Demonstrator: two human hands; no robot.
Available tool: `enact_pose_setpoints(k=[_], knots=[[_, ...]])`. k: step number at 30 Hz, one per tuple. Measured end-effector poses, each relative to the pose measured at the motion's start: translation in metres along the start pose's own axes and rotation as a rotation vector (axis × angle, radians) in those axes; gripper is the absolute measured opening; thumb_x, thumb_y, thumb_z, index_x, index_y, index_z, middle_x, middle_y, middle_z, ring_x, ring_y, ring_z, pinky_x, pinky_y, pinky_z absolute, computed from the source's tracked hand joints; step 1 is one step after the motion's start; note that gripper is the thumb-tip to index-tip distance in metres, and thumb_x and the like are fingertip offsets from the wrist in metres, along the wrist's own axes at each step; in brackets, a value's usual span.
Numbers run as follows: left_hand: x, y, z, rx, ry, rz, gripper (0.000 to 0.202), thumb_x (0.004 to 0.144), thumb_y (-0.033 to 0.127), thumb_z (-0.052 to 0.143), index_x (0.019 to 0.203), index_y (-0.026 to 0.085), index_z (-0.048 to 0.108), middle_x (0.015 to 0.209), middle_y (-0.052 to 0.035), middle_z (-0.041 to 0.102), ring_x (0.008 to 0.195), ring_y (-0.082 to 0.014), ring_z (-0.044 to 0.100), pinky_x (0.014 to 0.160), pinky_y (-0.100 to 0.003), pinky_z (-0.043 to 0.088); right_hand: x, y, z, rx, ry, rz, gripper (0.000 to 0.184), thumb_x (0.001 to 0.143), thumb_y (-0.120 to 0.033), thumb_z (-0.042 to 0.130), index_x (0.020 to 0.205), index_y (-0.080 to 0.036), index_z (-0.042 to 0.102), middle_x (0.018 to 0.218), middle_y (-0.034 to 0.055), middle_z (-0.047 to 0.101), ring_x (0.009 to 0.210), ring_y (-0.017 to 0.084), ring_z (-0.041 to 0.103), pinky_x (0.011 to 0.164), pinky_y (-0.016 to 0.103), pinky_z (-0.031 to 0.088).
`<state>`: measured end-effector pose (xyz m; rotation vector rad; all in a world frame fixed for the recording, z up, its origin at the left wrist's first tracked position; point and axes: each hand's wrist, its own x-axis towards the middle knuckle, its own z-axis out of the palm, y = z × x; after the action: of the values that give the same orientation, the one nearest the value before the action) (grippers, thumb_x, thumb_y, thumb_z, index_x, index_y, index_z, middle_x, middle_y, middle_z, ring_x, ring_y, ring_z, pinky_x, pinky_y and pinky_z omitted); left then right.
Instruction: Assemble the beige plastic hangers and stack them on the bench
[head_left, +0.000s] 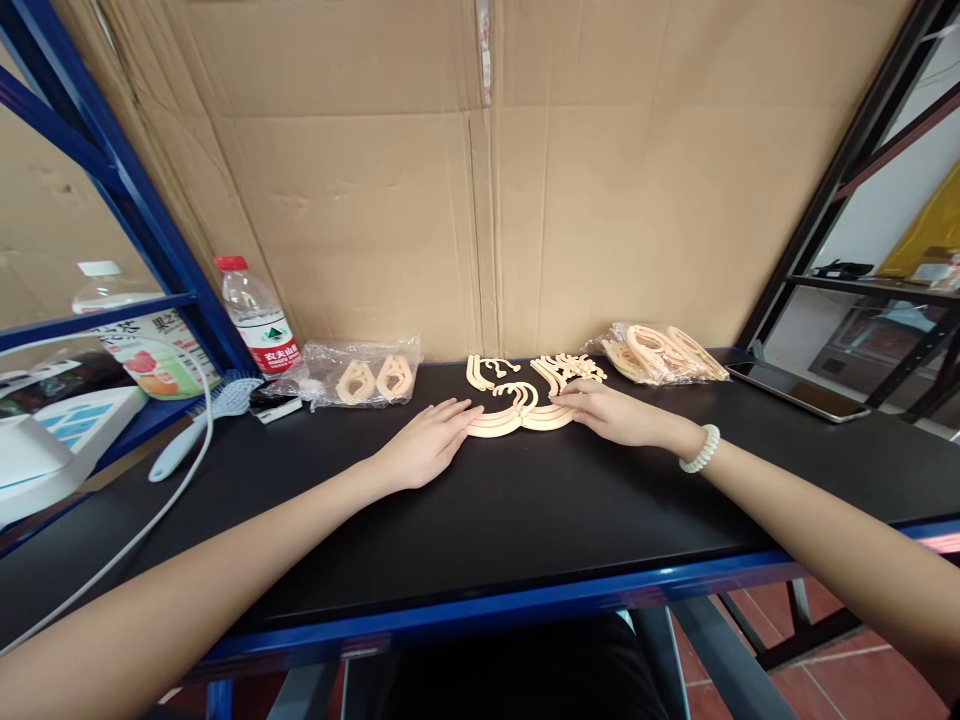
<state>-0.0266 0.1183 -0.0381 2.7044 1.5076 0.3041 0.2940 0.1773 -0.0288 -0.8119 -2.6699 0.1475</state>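
On the black tabletop, pale wood-coloured curved strips meet in a shallow double arc, a left curved piece (495, 425) and a right curved piece (547, 416). My left hand (427, 445) lies low with fingers stretched out, fingertips touching the outer end of the left piece. My right hand (621, 415), wearing a pale beaded bracelet (702, 449), has bent fingers and thumb around the outer end of the right piece. Between and behind the arcs sits a branching, curled piece (517, 392). Further back are a curved piece with small curls (476, 373) and a cluster of small ornate pieces (574, 368).
Clear plastic bags of similar parts lie left (375, 380) and right (660, 352) at the back. A phone (799, 390) rests at far right. At left are a red-capped bottle (259, 320), a hairbrush (199, 425) and a white cable (176, 500). A cardboard wall (360, 200) stands behind.
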Motion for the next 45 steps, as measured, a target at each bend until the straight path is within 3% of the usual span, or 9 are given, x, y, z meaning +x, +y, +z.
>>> enact_pose_setpoints(k=[6, 11, 15, 19, 23, 28, 39, 45], knots=[[-0.001, 0.005, -0.001, 0.013, 0.031, -0.017, 0.049, 0.099, 0.034, 0.021, 0.145, 0.023, 0.034, 0.150, -0.0069, 0.037, 0.141, -0.0260, 0.027, 0.114, -0.052, 0.023, 0.000, 0.000, -0.001, 0.001, 0.020, 0.004, 0.040, 0.095, -0.027, 0.037, 0.128, -0.017, 0.057, 0.124, 0.0141, 0.055, 0.116, 0.028, 0.051, 0.104, 0.046, 0.041], [-0.001, 0.011, -0.006, 0.037, 0.086, 0.004, 0.044, 0.097, 0.036, 0.031, 0.138, 0.024, 0.043, 0.145, -0.0066, 0.045, 0.137, -0.0258, 0.035, 0.113, -0.054, 0.024, -0.001, -0.004, -0.011, 0.022, 0.090, 0.046, 0.039, 0.093, -0.027, 0.037, 0.125, -0.018, 0.057, 0.123, 0.0136, 0.053, 0.119, 0.029, 0.049, 0.105, 0.047, 0.039], [0.000, 0.012, -0.010, 0.052, 0.138, 0.036, 0.040, 0.095, 0.035, 0.038, 0.131, 0.024, 0.051, 0.138, -0.0073, 0.053, 0.131, -0.0257, 0.042, 0.112, -0.054, 0.026, 0.001, -0.003, -0.017, 0.041, 0.210, 0.125, 0.031, 0.090, -0.025, 0.039, 0.107, -0.019, 0.064, 0.111, 0.0120, 0.059, 0.109, 0.028, 0.054, 0.098, 0.045, 0.043], [0.000, 0.013, -0.012, 0.050, 0.174, 0.079, 0.036, 0.094, 0.034, 0.040, 0.126, 0.023, 0.053, 0.131, -0.0072, 0.057, 0.125, -0.0244, 0.048, 0.111, -0.052, 0.027, 0.002, -0.002, -0.022, 0.040, 0.257, 0.252, 0.022, 0.087, -0.022, 0.040, 0.082, -0.017, 0.061, 0.090, 0.0094, 0.062, 0.085, 0.023, 0.059, 0.080, 0.037, 0.046], [0.000, 0.015, -0.015, 0.064, 0.210, 0.102, 0.027, 0.091, 0.032, 0.045, 0.113, 0.022, 0.058, 0.126, -0.0074, 0.059, 0.120, -0.0240, 0.052, 0.110, -0.051, 0.029, -0.001, -0.002, -0.030, 0.035, 0.148, 0.239, 0.020, 0.085, -0.026, 0.045, 0.071, -0.017, 0.057, 0.077, 0.0062, 0.060, 0.072, 0.020, 0.056, 0.068, 0.033, 0.043], [0.000, 0.015, -0.022, 0.112, 0.240, 0.132, 0.009, 0.083, 0.029, 0.052, 0.083, 0.021, 0.057, 0.123, -0.0075, 0.060, 0.118, -0.0246, 0.051, 0.107, -0.049, 0.032, -0.007, 0.000, -0.037, 0.136, -0.098, 0.132, 0.020, 0.080, -0.037, 0.061, 0.084, -0.017, 0.066, 0.086, 0.0057, 0.065, 0.079, 0.020, 0.059, 0.070, 0.031, 0.046], [0.001, 0.015, -0.024, 0.093, 0.231, 0.114, 0.007, 0.080, 0.026, 0.051, 0.076, 0.021, 0.054, 0.114, -0.0061, 0.065, 0.111, -0.0240, 0.056, 0.103, -0.046, 0.037, -0.009, 0.007, -0.038, 0.132, -0.183, 0.127, 0.020, 0.077, -0.038, 0.065, 0.079, -0.019, 0.071, 0.085, 0.0049, 0.066, 0.081, 0.020, 0.059, 0.071, 0.031, 0.046], [0.001, 0.015, -0.023, 0.080, 0.236, 0.121, 0.007, 0.081, 0.025, 0.050, 0.076, 0.021, 0.053, 0.111, -0.0064, 0.066, 0.109, -0.0233, 0.057, 0.100, -0.044, 0.039, -0.008, 0.007, -0.037, 0.130, -0.156, 0.176, 0.017, 0.078, -0.034, 0.062, 0.076, -0.018, 0.069, 0.083, 0.0053, 0.068, 0.078, 0.020, 0.061, 0.070, 0.031, 0.047]])
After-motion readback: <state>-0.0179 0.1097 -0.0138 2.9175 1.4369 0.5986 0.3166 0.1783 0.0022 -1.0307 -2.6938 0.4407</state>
